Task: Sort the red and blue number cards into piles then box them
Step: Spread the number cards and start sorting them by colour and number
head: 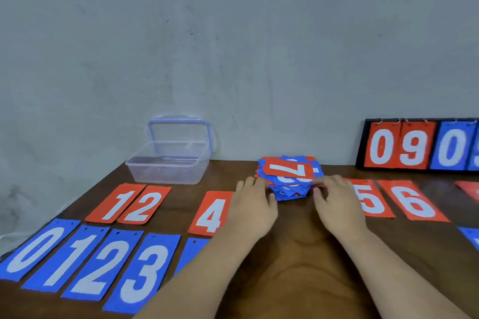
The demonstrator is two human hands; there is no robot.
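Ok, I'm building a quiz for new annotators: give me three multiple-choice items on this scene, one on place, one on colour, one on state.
1. Where is the clear box relative to the mixed stack? A) left of it B) right of it C) on it
2. What colour is the stack's top card? A) blue B) red C) green
3. What state is the box in? A) sealed B) open, lid propped behind C) overturned
Answers: 1 A, it sits left of the stack; 2 B, a red 7 lies uppermost; 3 B, the lid stands behind the uncovered box.
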